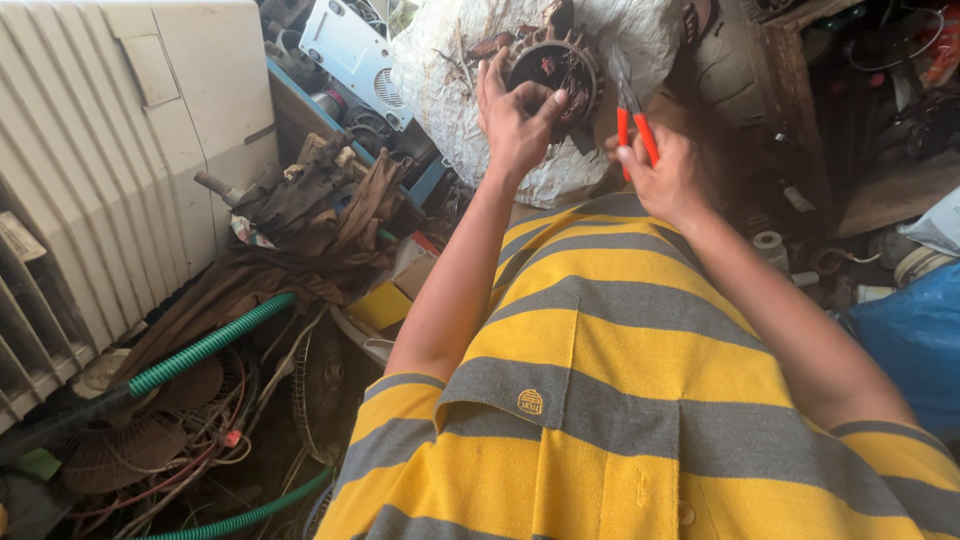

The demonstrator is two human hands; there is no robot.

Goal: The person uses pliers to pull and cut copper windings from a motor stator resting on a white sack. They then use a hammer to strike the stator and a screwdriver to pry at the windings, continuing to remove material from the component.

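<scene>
Red-handled pliers [632, 112] beside a motor stator [560, 72] on a white sack [440, 60].
Head view: left hand [515, 115] grips the stator's rim, steadying it at the sack's top; right hand [668, 180] closes around the pliers, tips toward the windings.

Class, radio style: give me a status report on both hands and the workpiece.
Left hand gripping the round motor stator. Right hand holding red-handled pliers, jaws beside the stator. White sack underneath; nothing blocking.

Pliers [634, 125]: red handles. Motor stator [556, 70]: dark, rust-brown w/ coppery windings. Shirt [620, 380]: yellow/grey horiz. stripes. Hose [205, 345]: green, ribbed. Sack [440, 60]: white. Bag [915, 335]: blue.
</scene>
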